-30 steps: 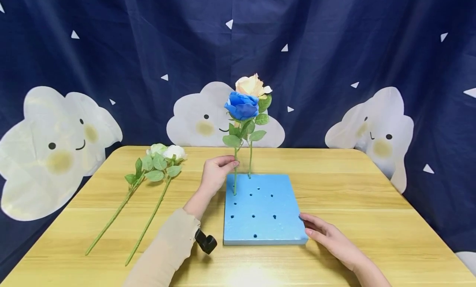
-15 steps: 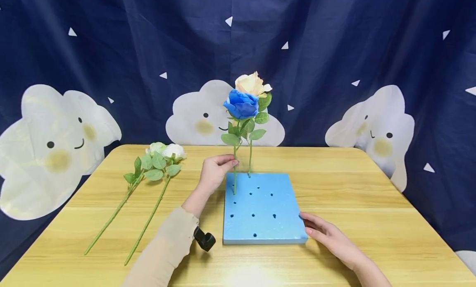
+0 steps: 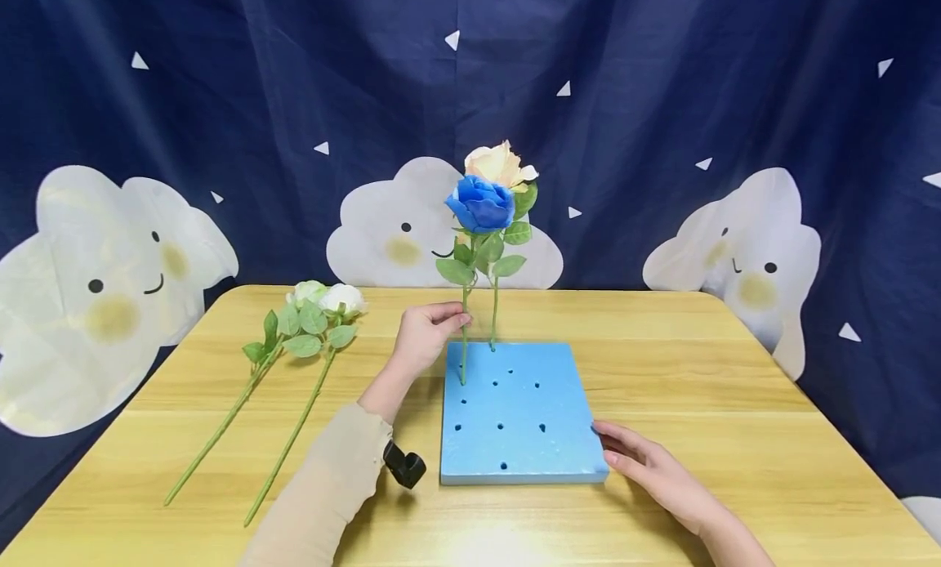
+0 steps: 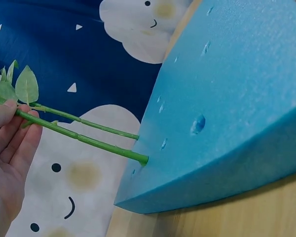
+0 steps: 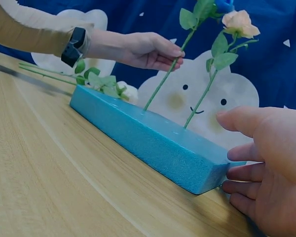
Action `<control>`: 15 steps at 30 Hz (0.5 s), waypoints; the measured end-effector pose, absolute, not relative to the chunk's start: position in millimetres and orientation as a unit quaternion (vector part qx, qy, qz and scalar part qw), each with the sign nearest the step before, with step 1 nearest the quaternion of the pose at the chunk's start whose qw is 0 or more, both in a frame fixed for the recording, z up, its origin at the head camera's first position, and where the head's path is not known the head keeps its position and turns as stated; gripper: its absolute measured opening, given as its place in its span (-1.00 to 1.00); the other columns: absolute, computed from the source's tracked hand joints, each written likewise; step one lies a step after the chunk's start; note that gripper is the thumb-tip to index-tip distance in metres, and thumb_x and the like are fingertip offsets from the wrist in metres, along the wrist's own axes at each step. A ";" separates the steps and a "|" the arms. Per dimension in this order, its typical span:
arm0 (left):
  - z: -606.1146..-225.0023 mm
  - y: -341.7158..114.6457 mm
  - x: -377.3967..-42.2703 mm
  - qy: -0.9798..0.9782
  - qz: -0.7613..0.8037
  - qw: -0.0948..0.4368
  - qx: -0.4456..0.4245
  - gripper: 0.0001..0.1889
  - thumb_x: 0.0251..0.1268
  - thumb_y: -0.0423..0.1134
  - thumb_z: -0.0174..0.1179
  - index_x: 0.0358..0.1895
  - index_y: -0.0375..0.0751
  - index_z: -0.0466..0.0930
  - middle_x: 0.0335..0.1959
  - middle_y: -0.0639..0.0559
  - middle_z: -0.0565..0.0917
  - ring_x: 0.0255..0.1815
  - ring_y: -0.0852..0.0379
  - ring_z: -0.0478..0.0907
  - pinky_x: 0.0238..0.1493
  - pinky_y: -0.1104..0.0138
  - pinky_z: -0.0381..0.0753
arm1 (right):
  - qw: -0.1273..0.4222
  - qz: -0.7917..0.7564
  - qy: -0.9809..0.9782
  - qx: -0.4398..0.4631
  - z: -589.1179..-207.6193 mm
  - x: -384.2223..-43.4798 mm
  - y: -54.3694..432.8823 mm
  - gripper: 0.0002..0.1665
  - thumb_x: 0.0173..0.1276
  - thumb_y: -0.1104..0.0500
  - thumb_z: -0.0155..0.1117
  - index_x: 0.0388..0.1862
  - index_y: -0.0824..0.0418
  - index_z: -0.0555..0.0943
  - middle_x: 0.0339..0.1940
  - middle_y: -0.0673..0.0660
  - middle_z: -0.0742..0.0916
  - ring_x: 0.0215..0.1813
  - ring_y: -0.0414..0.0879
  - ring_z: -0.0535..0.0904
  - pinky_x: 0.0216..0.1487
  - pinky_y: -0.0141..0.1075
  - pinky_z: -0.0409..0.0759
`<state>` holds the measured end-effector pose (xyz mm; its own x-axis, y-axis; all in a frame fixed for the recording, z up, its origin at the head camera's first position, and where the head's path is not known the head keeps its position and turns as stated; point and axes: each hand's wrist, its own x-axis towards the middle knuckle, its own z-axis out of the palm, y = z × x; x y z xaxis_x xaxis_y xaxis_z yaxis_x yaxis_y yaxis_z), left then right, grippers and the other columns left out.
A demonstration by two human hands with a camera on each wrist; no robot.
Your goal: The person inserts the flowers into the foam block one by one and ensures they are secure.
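My left hand (image 3: 428,337) pinches the green stem of a blue rose (image 3: 481,204) between thumb and fingers. The stem's lower end meets the top of a light blue foam block (image 3: 522,448) near its far left corner, as the left wrist view also shows. Just behind, a cream-pink rose (image 3: 497,165) stands upright with its stem in a hole by the block's far edge. At the block's right side rests my right hand (image 3: 657,473); in the right wrist view its fingers (image 5: 244,173) lie against the block's end, fairly straight, with the thumb apart above.
Left of the block, a white rose (image 3: 342,298) and a pale green rose (image 3: 307,292) lie on the wooden table (image 3: 735,387), stems towards the near edge. Several holes dot the foam. A dark blue curtain (image 3: 625,44) with clouds hangs behind.
The blue rose's bloom has shifted slightly to the right, its stem still pinched at about the same height. The right hand has stayed against the block. The view has shifted a little.
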<state>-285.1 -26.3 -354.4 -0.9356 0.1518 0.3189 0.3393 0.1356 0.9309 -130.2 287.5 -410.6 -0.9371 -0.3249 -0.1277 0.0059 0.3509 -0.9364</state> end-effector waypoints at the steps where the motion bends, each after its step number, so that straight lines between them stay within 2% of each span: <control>1: -354.0 -26.1 -285.1 -0.753 -0.632 0.073 -0.165 -0.81 0.18 -0.36 0.24 -0.19 -0.43 0.66 -0.32 -0.18 0.70 -0.20 -0.02 0.65 -0.14 0.27 0.61 | 0.146 -0.561 0.809 -0.099 -410.6 -130.1 287.6 -0.40 0.48 0.12 -0.05 0.39 0.36 0.15 0.37 0.39 0.27 0.27 -0.28 0.33 0.08 -0.59 0.31; 4: -353.6 -25.8 -285.5 -0.750 -0.637 0.073 -0.163 -0.82 0.18 -0.37 0.25 -0.20 -0.44 0.66 -0.33 -0.20 0.70 -0.22 -0.02 0.65 -0.17 0.30 0.61 | 0.144 -0.563 0.807 -0.102 -410.2 -130.4 288.0 -0.40 0.49 0.12 -0.06 0.39 0.36 0.15 0.37 0.39 0.26 0.13 -0.55 0.33 0.07 -0.59 0.31; 8: -354.3 -23.9 -285.5 -0.744 -0.644 0.075 -0.161 -0.82 0.16 -0.41 0.24 -0.21 -0.47 0.65 -0.30 -0.24 0.69 -0.26 -0.05 0.65 -0.17 0.26 0.62 | 0.134 -0.562 0.810 -0.105 -410.0 -131.0 288.7 -0.41 0.48 0.13 -0.06 0.39 0.37 0.16 0.36 0.39 0.28 0.12 -0.57 0.32 0.08 -0.60 0.30; 10: -355.7 -22.3 -285.2 -0.748 -0.639 0.071 -0.164 -0.81 0.16 -0.41 0.24 -0.20 -0.49 0.64 -0.28 -0.25 0.69 -0.27 -0.06 0.66 -0.17 0.24 0.62 | 0.130 -0.558 0.813 -0.104 -410.1 -131.2 288.9 -0.41 0.48 0.12 -0.05 0.38 0.36 0.17 0.36 0.38 0.29 0.18 -0.48 0.34 0.08 -0.60 0.30; 15: -362.3 -20.9 -284.3 -0.755 -0.637 0.051 -0.146 -0.79 0.16 -0.41 0.24 -0.17 -0.49 0.63 -0.27 -0.23 0.69 -0.27 -0.02 0.66 -0.16 0.24 0.62 | 0.140 -0.563 0.808 -0.102 -410.3 -130.9 288.2 -0.40 0.48 0.11 -0.05 0.39 0.37 0.16 0.36 0.38 0.28 0.35 0.09 0.24 0.08 -0.59 0.32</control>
